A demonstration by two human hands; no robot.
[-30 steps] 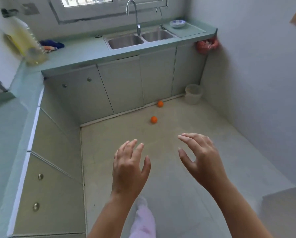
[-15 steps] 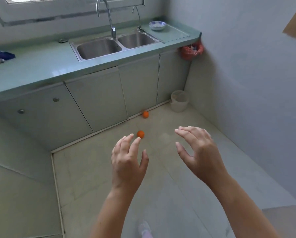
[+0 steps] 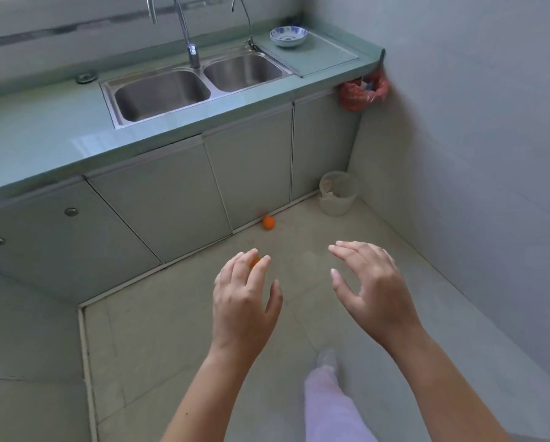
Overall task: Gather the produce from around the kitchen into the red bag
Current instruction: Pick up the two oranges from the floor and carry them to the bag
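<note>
Two small oranges lie on the tiled floor. One orange rests against the base of the sink cabinet. The nearer orange is mostly hidden behind the fingers of my left hand, which hovers above it with fingers spread and holds nothing. To its right my right hand is also open and empty, palm down. A red plastic bag hangs at the right end of the counter, against the wall.
A double steel sink with a tall tap sits in the green counter; a blue-patterned bowl stands to its right. A pale bin occupies the floor corner. Cabinet doors line the left. My leg shows below.
The view has moved closer to the sink cabinet and turned right. Both hands stayed open and moved forward; the nearer orange has slipped behind my left fingers.
</note>
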